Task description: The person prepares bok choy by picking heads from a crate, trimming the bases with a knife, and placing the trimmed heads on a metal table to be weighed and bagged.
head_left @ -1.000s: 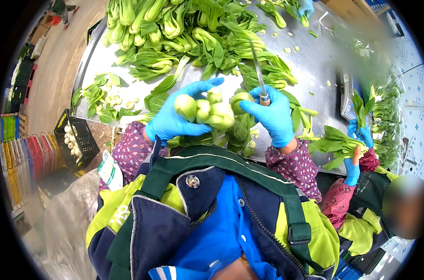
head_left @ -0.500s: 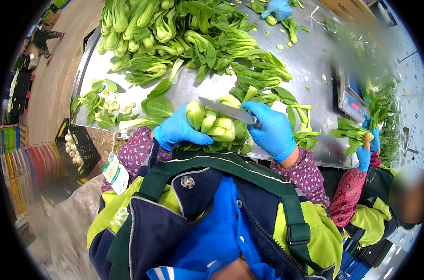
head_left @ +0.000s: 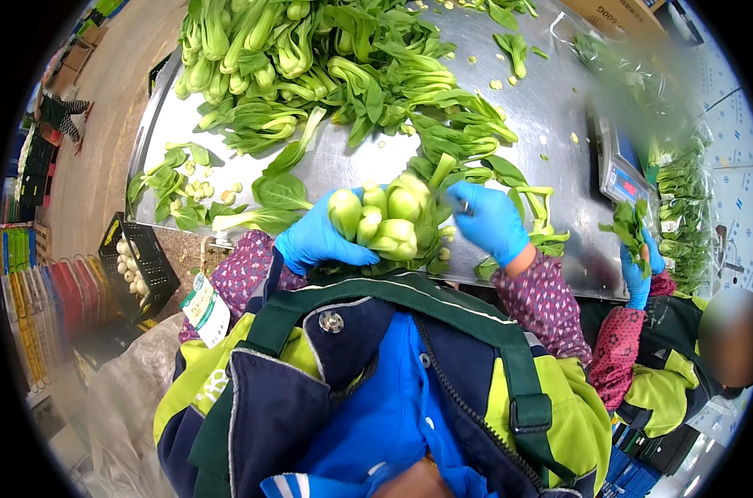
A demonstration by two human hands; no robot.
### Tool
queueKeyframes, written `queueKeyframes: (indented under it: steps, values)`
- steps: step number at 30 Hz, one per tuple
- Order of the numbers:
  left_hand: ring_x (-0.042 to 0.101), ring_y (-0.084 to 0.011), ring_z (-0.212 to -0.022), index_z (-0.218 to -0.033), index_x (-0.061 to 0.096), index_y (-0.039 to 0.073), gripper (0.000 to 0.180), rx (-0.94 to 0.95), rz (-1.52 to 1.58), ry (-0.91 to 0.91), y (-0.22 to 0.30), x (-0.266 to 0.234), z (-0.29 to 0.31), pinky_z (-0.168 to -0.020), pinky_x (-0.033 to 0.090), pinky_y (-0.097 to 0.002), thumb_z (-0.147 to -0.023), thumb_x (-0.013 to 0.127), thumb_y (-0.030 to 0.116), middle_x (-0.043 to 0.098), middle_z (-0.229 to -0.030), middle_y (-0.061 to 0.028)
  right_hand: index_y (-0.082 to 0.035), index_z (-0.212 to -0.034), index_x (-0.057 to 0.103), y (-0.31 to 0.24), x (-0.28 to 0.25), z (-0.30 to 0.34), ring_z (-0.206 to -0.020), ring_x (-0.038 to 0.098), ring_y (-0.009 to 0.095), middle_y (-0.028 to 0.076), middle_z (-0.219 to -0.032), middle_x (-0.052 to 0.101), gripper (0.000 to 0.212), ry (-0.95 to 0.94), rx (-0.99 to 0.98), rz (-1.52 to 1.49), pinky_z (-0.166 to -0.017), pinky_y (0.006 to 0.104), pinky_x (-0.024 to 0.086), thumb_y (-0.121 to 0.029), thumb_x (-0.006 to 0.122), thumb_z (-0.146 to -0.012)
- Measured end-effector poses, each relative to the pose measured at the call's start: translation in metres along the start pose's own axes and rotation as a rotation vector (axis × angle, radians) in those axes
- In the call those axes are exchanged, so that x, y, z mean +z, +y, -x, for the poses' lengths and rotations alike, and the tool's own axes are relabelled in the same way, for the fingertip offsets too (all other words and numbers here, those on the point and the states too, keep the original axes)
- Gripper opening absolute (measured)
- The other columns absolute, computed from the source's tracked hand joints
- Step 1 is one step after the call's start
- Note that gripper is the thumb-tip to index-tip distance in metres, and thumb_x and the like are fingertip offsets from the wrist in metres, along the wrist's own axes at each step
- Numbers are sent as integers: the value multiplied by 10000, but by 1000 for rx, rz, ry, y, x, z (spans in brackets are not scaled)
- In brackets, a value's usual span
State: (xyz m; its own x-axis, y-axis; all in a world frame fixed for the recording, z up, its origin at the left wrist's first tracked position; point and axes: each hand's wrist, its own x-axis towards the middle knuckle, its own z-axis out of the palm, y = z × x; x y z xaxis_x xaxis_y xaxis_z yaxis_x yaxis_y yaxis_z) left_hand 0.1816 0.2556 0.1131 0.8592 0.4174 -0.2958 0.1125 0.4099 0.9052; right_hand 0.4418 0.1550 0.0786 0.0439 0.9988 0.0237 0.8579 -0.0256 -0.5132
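My left hand (head_left: 320, 239), in a blue glove, is closed around a bunch of bok choy (head_left: 394, 239) in front of my chest. The pale stem ends of several heads face up toward me. To the right of the bunch, my right hand (head_left: 494, 222), gloved too, grips a knife (head_left: 465, 208). Its dark handle end shows between the fingers, while the blade is hardly visible. The knife hand is apart from the bunch. Beyond both hands, a large heap of bok choy (head_left: 293, 50) lies on the steel table (head_left: 355, 158).
Loose leaves (head_left: 281, 191) and cut stem ends (head_left: 198, 189) lie at the table's left. A scale (head_left: 625, 178) stands at the right, near packed greens (head_left: 683, 207). A co-worker's gloved hand (head_left: 638, 278) holds greens there. A black crate (head_left: 156, 278) with white vegetables sits at the lower left.
My right hand has drawn the knife off the bunch toward the right. Another person's blue-gloved hand has left the far side of the table. The co-worker at right has lowered their greens.
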Motion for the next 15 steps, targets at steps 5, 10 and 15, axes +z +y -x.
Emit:
queueKeyframes:
  steps: [5, 10, 15]
  values:
    - [530, -145, -1086, -1279, 466, 26, 760, -11, 92, 3, 11, 1, 0, -949, 440, -311, -598, 801, -26, 568, -1184, -31, -95, -1074, 634, 5, -2, 11, -608, 576, 125, 35, -782, 633, 290, -16, 359, -687, -525, 279, 458, -130, 673, -789]
    - [484, -148, -1155, -1360, 379, 26, 863, 147, 187, -98, -5, 4, -14, -996, 399, -302, -610, 806, 9, 505, -1278, -52, -32, -1181, 555, -57, 6, 1, -666, 502, 21, 4, -892, 593, 475, -4, 294, -1313, -540, 173, 406, -169, 755, -772]
    - [521, -143, -1092, -1300, 455, 34, 776, 85, 114, -75, -11, -6, -10, -964, 425, -294, -608, 805, 12, 551, -1214, -45, -39, -1046, 582, -46, 5, -4, -657, 539, 89, 8, -817, 607, 421, 94, 159, -992, -581, 253, 466, -171, 791, -706]
